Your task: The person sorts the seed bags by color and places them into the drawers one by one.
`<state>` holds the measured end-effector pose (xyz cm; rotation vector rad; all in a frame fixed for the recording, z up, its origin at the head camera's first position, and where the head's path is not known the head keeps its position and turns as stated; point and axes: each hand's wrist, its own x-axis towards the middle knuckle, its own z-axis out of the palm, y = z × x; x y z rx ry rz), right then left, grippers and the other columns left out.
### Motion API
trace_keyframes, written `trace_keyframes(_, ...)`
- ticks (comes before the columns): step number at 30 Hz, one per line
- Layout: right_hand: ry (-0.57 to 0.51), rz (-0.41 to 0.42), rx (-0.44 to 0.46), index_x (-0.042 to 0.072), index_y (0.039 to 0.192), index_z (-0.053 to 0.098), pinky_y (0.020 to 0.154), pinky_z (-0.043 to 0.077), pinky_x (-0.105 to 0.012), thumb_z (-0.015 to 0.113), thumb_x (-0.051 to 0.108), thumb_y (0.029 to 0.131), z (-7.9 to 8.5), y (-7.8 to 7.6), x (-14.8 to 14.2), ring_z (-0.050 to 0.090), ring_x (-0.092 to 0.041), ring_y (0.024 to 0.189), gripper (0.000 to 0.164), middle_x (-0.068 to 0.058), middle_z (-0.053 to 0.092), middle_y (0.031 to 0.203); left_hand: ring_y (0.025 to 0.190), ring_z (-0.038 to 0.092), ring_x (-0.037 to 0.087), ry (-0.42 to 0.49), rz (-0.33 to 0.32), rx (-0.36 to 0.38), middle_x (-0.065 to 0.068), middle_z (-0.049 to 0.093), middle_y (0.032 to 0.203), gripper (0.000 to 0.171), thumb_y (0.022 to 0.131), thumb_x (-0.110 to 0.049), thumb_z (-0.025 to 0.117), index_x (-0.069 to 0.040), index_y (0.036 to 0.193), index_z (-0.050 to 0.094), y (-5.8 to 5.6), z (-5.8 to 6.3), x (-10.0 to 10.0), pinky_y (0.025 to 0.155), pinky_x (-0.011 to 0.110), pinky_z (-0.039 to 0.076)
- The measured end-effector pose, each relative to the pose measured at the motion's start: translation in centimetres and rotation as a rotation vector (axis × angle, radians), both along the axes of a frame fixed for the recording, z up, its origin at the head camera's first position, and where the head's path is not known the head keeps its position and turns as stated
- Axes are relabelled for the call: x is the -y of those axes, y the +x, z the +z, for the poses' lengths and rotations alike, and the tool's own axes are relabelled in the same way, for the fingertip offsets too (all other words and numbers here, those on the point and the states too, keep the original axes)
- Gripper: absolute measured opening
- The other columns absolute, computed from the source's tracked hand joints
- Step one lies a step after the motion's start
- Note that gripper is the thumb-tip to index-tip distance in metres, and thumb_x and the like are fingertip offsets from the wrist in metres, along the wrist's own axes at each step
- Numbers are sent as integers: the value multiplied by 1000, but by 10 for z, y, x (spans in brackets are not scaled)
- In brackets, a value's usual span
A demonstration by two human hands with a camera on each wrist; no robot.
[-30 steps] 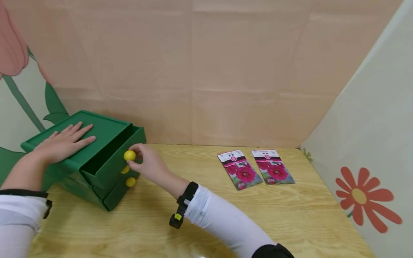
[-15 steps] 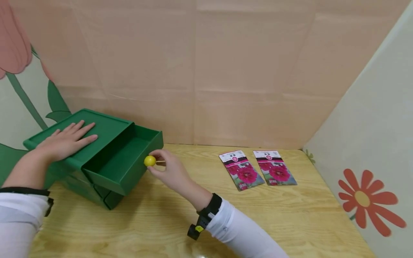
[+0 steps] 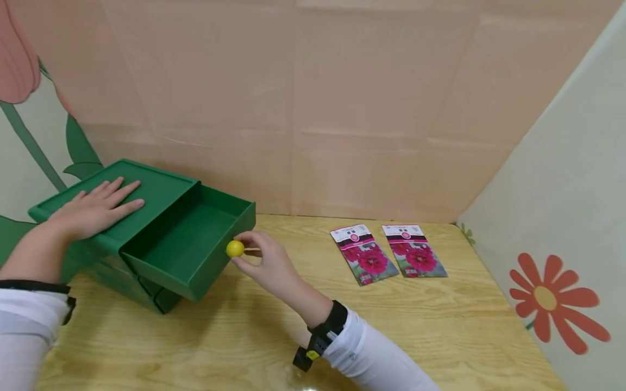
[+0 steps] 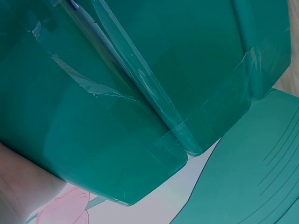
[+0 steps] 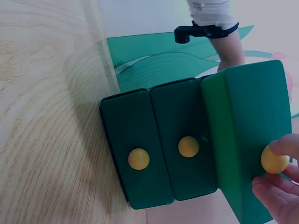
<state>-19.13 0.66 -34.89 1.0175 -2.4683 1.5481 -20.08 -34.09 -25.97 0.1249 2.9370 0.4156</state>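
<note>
A green drawer cabinet (image 3: 161, 187) stands at the left of the table, its top drawer (image 3: 222, 269) pulled well out and bare inside. My left hand (image 3: 93, 214) lies flat on the cabinet's top with fingers spread. With thumb and fingers my right hand (image 3: 264, 258) pinches the round yellow knob (image 3: 235, 248) on that drawer's front. In the right wrist view, the two lower drawers are closed, with a yellow middle knob (image 5: 188, 146) and a yellow bottom knob (image 5: 138, 159). The left wrist view shows the cabinet's taped side (image 4: 187, 60).
Two flower-pictured seed packets (image 3: 364, 255) lie side by side on the wooden table (image 3: 464, 326), right of the cabinet. A pinkish-beige sheet (image 3: 342, 108) hangs behind the table. A white wall panel (image 3: 562, 217) with a red flower borders the right side.
My right hand has drawn the top drawer out toward the right by its knob, from partly to widely open. The left hand stays on the cabinet's top.
</note>
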Motion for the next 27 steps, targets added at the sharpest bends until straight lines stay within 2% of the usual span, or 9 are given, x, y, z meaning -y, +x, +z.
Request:
trace_keyframes(13, 48, -22, 9, 6, 118, 61, 94, 52, -24, 71, 14, 89, 3, 7, -6, 62, -19, 107, 32, -8, 63, 115, 142, -17, 49, 4, -1, 3, 24, -15, 158, 82, 98, -65, 26, -17, 156, -4, 1, 0, -2, 106, 74, -10)
trace_keyframes(16, 59, -15, 17, 7, 119, 61, 95, 51, -22, 71, 15, 89, 2, 6, -7, 62, -20, 108, 33, -7, 63, 116, 142, -16, 49, 2, -1, 2, 24, -15, 158, 82, 98, -65, 26, -16, 156, -4, 1, 0, -2, 106, 74, -10)
trace_keyframes(18, 58, -5, 27, 8, 122, 60, 97, 51, -25, 70, 17, 90, 2, 5, -9, 61, -20, 109, 35, -6, 64, 118, 142, -16, 49, 0, 1, -1, 25, -14, 158, 81, 98, -65, 26, -16, 156, -3, 2, -1, -2, 106, 74, -10)
trace_keyframes(22, 71, -31, 100, 11, 130, 58, 103, 48, -38, 63, 27, 95, -2, -3, -25, 59, -20, 117, 38, -4, 64, 125, 142, -16, 49, 4, 4, 1, 25, -14, 158, 81, 98, -65, 26, -17, 156, -4, 3, -2, -1, 106, 74, -10)
trace_keyframes(27, 193, -170, 173, 11, 136, 53, 107, 43, -47, 52, 39, 100, -13, -33, -64, 53, -27, 126, 46, -9, 59, 133, 142, -16, 49, 8, 7, 3, 24, -15, 158, 81, 98, -65, 26, -17, 156, -4, 4, -2, -1, 106, 74, -10)
